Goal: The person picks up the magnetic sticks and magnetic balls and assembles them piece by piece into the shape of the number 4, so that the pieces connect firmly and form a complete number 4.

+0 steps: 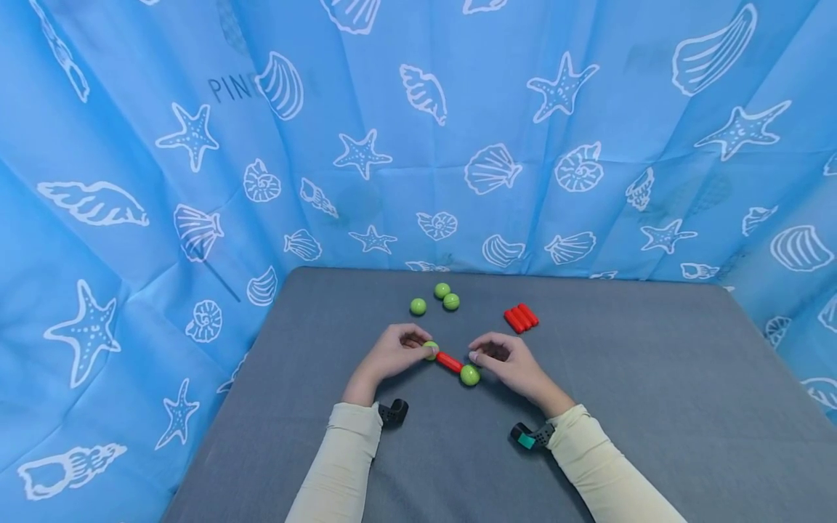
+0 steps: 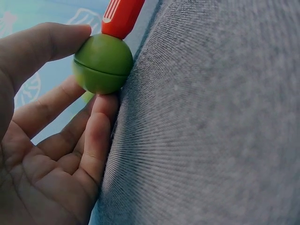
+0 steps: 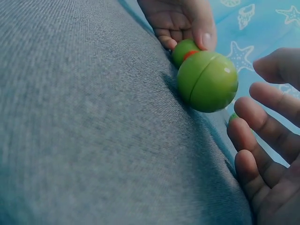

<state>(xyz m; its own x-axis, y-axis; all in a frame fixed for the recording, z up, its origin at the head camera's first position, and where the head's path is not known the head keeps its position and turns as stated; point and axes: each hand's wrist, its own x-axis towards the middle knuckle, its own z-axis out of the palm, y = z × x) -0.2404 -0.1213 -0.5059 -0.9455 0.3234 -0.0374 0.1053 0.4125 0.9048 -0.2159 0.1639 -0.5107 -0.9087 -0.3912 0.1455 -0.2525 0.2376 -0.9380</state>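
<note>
A red rod [image 1: 449,362] lies between two green balls, one at each end. My left hand [image 1: 395,354] pinches the far-left ball [image 2: 103,64] between thumb and fingers. In the left wrist view the red rod [image 2: 123,16] meets that ball. The other ball [image 1: 469,375] is at the near-right end of the rod. Close beside it, my right hand [image 1: 508,361] hovers with loosely bent fingers and nothing in them. In the right wrist view that near ball [image 3: 207,81] stands apart from the right fingertips [image 3: 243,108] and hides most of the rod.
Several red rods [image 1: 521,318] lie side by side beyond my right hand. Three loose green balls, among them the leftmost ball [image 1: 418,306], rest farther back on the grey cloth-covered table [image 1: 628,378]. A blue shell-patterned curtain [image 1: 405,167] hangs behind the table.
</note>
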